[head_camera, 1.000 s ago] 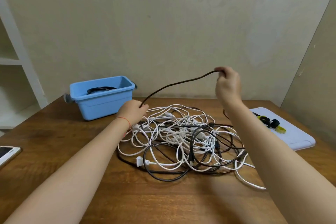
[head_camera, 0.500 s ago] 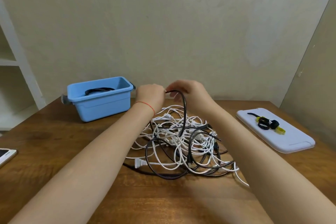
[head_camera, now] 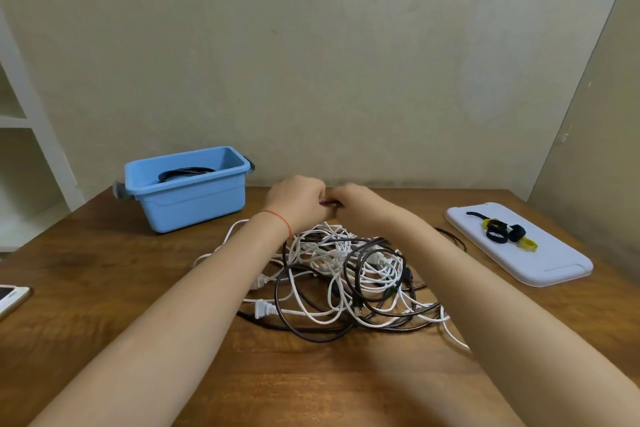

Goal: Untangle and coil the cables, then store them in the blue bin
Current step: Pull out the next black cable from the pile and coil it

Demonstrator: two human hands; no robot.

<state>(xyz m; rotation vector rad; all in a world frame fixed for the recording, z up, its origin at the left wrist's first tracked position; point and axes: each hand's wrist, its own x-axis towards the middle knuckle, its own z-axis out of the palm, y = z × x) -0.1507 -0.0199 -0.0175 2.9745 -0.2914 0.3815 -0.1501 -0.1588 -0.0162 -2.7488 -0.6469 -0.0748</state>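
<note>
Wooden table [head_camera: 104, 270]: blue bin [head_camera: 194, 198] holds one black coil [head_camera: 185, 173]; both hands pinch a dark cable [head_camera: 329, 203].

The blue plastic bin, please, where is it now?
Head view: the blue plastic bin sits far left on the wooden table, against the wall, left of both hands.

Brown wooden counter [head_camera: 104, 274], grain showing. At its right side, flat white rounded-rectangular plastic lid [head_camera: 540, 263], lying slightly askew; on it, small black and yellow strap ties [head_camera: 502, 234], bunched together. At the left edge, white smartphone [head_camera: 10, 296], partly cut off. White open shelving [head_camera: 24, 121] at far left. Behind, beige patterned wall [head_camera: 311, 45].
</note>
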